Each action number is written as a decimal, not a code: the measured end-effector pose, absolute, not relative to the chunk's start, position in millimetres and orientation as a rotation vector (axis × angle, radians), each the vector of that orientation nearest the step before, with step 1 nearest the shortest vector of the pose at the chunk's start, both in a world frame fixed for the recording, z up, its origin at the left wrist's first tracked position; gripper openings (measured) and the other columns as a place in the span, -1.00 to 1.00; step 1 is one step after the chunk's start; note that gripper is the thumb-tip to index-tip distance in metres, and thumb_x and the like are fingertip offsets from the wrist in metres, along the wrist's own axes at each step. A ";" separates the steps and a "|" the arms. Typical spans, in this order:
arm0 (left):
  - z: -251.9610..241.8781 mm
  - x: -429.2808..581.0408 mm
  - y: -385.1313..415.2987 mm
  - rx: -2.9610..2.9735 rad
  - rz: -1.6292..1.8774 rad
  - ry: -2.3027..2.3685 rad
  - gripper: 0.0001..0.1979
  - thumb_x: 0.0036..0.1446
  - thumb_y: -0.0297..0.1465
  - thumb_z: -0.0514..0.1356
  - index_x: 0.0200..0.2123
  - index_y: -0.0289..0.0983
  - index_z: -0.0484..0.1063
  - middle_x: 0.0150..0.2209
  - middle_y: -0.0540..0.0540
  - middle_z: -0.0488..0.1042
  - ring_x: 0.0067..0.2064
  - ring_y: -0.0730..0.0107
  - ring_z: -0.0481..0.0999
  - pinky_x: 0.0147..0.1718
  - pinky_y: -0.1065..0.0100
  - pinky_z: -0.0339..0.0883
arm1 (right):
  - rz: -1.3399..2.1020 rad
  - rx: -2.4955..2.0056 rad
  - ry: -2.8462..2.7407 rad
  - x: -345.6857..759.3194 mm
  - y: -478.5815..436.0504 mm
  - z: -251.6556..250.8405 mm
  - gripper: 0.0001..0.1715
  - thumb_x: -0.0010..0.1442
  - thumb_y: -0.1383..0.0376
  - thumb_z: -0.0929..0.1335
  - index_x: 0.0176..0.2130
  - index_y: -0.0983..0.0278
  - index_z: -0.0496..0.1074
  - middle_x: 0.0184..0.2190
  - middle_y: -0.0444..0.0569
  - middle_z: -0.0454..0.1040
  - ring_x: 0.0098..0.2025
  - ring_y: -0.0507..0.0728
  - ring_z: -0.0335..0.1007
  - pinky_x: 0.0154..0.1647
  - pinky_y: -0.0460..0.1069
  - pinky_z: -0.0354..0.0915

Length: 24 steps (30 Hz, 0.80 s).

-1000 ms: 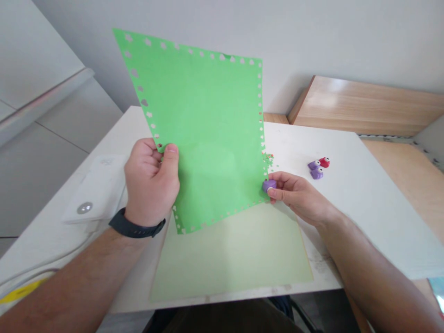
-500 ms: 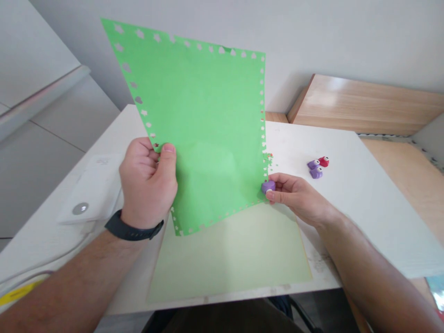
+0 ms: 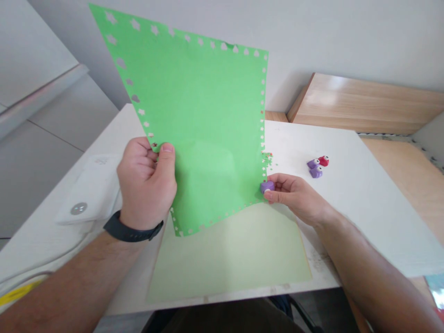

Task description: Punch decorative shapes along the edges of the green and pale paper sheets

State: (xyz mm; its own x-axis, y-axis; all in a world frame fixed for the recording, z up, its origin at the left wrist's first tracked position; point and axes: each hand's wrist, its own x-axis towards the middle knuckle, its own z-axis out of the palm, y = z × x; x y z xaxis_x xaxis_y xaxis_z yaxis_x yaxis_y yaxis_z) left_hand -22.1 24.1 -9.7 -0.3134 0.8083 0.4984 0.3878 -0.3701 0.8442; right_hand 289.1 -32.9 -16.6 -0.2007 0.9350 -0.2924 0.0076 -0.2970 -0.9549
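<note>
The left hand grips the green sheet in closed fingers, the right hand pinches a purple punch at its edge; two purple punches and a red punch sit on the table.

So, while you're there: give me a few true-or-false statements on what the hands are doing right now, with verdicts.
1. The left hand grips the green paper sheet. True.
2. The right hand holds the red craft punch. False: it holds a purple craft punch at the sheet's edge.
3. The green paper sheet lies flat on the table. False: it is held up, tilted, above a pale green sheet.
4. Small paper bits lie on the white table beside the green paper sheet. True.
5. The dark wristband is on the right wrist. False: it is on the left wrist.
</note>
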 end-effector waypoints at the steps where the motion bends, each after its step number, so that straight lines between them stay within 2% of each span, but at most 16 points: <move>1: -9.3 -21.9 24.0 1.587 1.735 1.514 -0.85 0.25 -0.38 0.31 -0.13 -0.28 0.48 -0.38 0.01 0.49 -0.44 0.49 0.36 -0.45 0.44 0.22 | 1.589 -1.306 -1.191 288.8 -32.9 -16.5 -0.60 0.04 0.13 0.66 -0.17 0.22 0.60 -0.27 -0.07 0.58 -0.27 0.09 0.41 -0.19 0.03 0.31; 15: -10.7 -22.2 23.0 1.584 1.739 1.489 -0.88 0.29 -0.40 0.28 -0.13 -0.29 0.48 -0.37 0.01 0.47 -0.43 0.49 0.36 -0.43 0.42 0.24 | 1.510 -1.264 -1.202 281.8 -34.5 -11.0 -0.65 0.07 0.17 0.64 -0.20 0.21 0.58 -0.34 -0.11 0.54 -0.32 0.07 0.36 -0.23 0.03 0.28; 19: -10.3 -22.9 23.5 1.588 1.717 1.521 -0.87 0.29 -0.38 0.28 -0.13 -0.29 0.48 -0.37 0.01 0.48 -0.43 0.49 0.36 -0.44 0.43 0.24 | 1.547 -1.289 -1.213 282.7 -34.9 -11.1 -0.60 0.01 0.19 0.67 -0.21 0.22 0.56 -0.34 -0.12 0.53 -0.31 0.07 0.37 -0.22 0.02 0.27; 24: -15.1 -25.1 28.1 1.621 1.761 1.496 -0.84 0.26 -0.35 0.30 -0.13 -0.28 0.48 -0.38 0.02 0.48 -0.44 0.50 0.37 -0.44 0.45 0.24 | 1.574 -1.312 -1.234 285.0 -34.7 -14.2 -0.62 0.07 0.16 0.64 -0.18 0.24 0.56 -0.32 -0.11 0.52 -0.30 0.06 0.37 -0.26 0.00 0.25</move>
State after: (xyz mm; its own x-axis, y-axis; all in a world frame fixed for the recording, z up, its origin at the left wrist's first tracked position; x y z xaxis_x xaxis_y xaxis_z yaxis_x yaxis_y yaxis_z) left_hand -25.1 28.1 -15.1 -0.3061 0.7893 0.5323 0.3977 -0.4020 0.8248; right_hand 285.0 -34.7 -14.2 -0.2103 0.9386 -0.2736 0.0418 -0.2710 -0.9617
